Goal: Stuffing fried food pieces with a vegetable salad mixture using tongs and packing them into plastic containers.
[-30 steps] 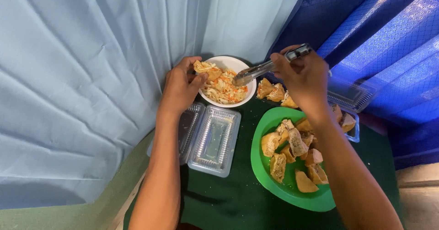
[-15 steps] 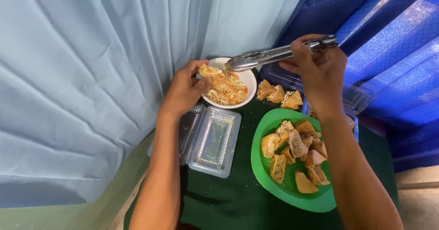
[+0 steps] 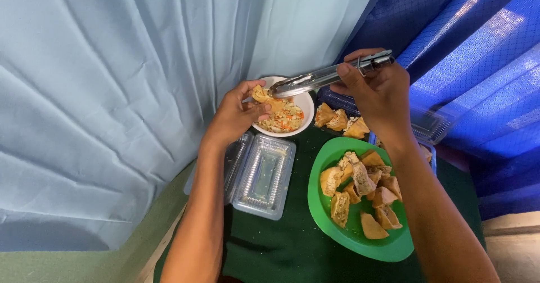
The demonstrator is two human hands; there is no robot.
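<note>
1. The left hand [image 3: 239, 114] pinches a fried tofu piece [image 3: 262, 96] over the white bowl [image 3: 302, 104] of shredded vegetables.
2. The right hand [image 3: 376, 92] is clamped on metal tongs [image 3: 329, 75], their tips at the piece; whether they grip filling is hard to tell.
3. The piece looks light, oily and crumbly: best held by its firmer crust edges, gently.
4. A green plate [image 3: 320, 215] of pieces sits on the bench.

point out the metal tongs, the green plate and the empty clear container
metal tongs [image 3: 326, 76], head view, on the middle of the shiny arms.
green plate [image 3: 316, 204], head view, on the bare left rim.
empty clear container [image 3: 264, 176], head view, on the middle of its open tray.
</note>
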